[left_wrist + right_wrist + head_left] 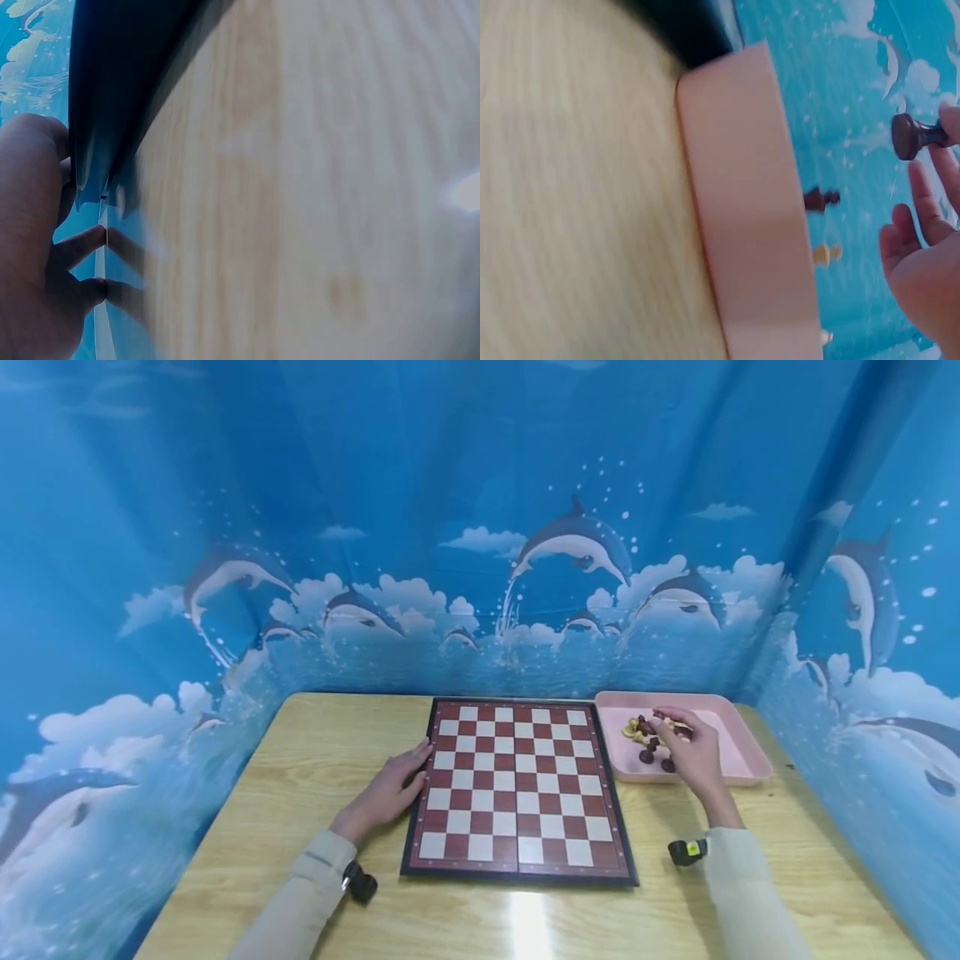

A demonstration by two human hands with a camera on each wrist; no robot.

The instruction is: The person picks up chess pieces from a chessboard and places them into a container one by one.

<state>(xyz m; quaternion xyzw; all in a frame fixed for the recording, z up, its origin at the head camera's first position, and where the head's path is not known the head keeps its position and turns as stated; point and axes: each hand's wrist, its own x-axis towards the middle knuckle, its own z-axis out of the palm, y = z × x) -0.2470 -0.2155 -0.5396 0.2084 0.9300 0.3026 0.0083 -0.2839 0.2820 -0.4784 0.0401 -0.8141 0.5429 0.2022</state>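
A dark brown chess piece (906,137) is pinched between the thumb and fingers of my right hand (696,758), its round base pointing away from the fingers in the right wrist view. That hand is above the pink tray (738,752), where several dark and cream chess pieces (637,729) lie heaped at the left side. My left hand (386,795) lies at the left edge of the red-and-white chessboard (517,785), its fingers fairly straight and touching the dark frame. The board lies flat and unfolded, with a seam down its middle.
The board and tray stand side by side on a light wooden table (300,810). A blue dolphin-print curtain (420,527) hangs behind the table and along its sides. Light glares off the table's near part, below the board.
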